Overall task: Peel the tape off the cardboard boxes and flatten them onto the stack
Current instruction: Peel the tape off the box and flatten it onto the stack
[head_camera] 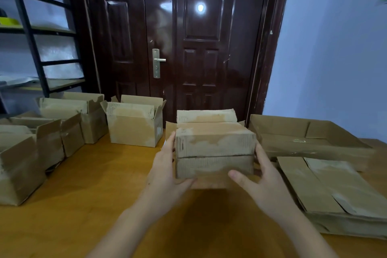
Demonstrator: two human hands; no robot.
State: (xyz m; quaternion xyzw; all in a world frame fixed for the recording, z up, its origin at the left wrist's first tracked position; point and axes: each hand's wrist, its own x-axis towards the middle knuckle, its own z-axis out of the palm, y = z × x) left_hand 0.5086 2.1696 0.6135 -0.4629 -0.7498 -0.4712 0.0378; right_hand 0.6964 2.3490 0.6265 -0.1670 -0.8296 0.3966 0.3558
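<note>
A person's two hands hold a small cardboard box (pixel 214 148) just above a wooden counter (pixel 94 184), in front of a dark glossy door (pixel 199 37). The left hand (pixel 165 172) grips the box's left side, thumb curled under the near bottom edge. The right hand (pixel 263 182) cups the right side, thumb lying across the lower front face. The two flaps facing the camera meet in a dark seam; no tape is plainly visible along it, and the surface looks scuffed and pale in patches.

To the right lies the stack of flattened boxes (pixel 326 186), with a shallow cardboard tray (pixel 310 138) behind it. To the left stand several open boxes (pixel 134 125) awaiting the same treatment, beside a black metal shelf unit (pixel 31 33).

Judged from here, the main risk is tearing: the cardboard looks worn, so pulling tape quickly could strip the outer paper layer. The box could also slip from the grasp, since it is held mainly by its sides.
</note>
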